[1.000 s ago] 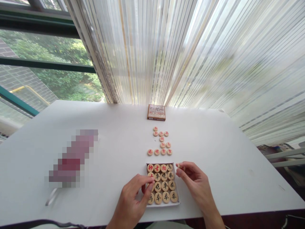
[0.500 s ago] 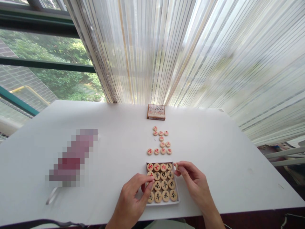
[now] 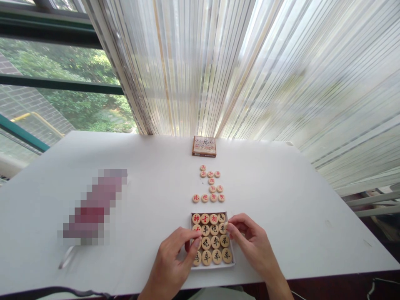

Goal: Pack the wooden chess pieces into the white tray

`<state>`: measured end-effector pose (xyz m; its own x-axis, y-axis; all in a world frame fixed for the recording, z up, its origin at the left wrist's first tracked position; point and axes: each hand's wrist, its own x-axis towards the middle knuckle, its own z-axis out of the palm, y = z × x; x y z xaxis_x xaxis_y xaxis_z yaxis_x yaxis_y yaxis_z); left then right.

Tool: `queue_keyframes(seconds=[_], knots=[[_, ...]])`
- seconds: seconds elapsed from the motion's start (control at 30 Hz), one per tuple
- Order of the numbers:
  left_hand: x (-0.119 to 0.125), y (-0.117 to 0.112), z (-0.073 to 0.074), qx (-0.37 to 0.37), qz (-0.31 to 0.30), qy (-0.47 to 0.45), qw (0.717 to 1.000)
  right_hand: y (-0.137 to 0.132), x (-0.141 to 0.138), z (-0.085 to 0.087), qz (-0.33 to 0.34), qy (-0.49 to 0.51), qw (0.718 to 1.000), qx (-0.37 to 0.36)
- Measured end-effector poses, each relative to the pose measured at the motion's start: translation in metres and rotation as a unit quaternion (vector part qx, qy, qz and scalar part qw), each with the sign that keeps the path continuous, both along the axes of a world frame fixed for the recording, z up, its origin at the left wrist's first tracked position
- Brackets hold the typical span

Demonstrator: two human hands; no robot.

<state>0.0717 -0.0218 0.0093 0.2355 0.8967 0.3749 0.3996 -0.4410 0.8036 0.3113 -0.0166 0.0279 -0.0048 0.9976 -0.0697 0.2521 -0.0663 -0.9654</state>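
Observation:
A shallow white box (image 3: 213, 267) near the front edge of the table holds rows of round wooden Chinese chess pieces, such as a black-marked one (image 3: 216, 256) and a red-marked one (image 3: 205, 218). Over the box's left side, my left hand (image 3: 175, 254) has thumb and forefinger pinched together, hiding part of the left column; whatever is in the pinch cannot be made out. At the right rim, my right hand (image 3: 251, 239) pinches a small pale chess piece (image 3: 227, 225), mostly covered by the fingertips. Several red-marked loose pieces (image 3: 213, 198) lie beyond the box.
A flat printed box lid (image 3: 204, 146) lies farther back on the white table (image 3: 265, 187). To the left is a blurred-out pinkish object (image 3: 93, 206) with a pale strap (image 3: 66, 257). String curtains (image 3: 193, 75) and a window border the far side.
My right hand has shifted slightly left and down with the chess piece, from beside the box to its right rim. My left hand has stayed nearly still.

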Motion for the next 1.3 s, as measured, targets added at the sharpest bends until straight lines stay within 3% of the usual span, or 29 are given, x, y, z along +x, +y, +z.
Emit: queue_keyframes(seconds=[0.17, 0.43, 0.6, 0.93, 1.13, 1.3], knots=[[0.0, 0.0, 0.0, -0.001, -0.001, 0.004, 1.0, 0.0, -0.007, 0.002, -0.019, -0.091, 0.995, 0.019], [0.001, 0.0, 0.001, -0.007, -0.006, -0.008, 1.0, 0.0, -0.017, -0.015, -0.043, -0.176, 0.977, 0.11], [0.0, 0.0, 0.001, -0.006, -0.008, -0.006, 1.0, 0.002, -0.018, -0.016, -0.038, -0.191, 0.97, 0.147], [0.0, 0.0, 0.0, -0.013, -0.009, -0.011, 1.0, 0.0, -0.015, -0.013, -0.046, -0.183, 0.973, 0.134], [-0.001, -0.001, 0.001, -0.015, -0.008, -0.009, 1.0, 0.008, -0.003, 0.007, -0.042, -0.174, 0.973, 0.147], [-0.002, -0.003, -0.002, -0.022, -0.009, -0.011, 1.0, 0.047, 0.023, 0.03, 0.039, -0.23, 0.957, 0.174]])
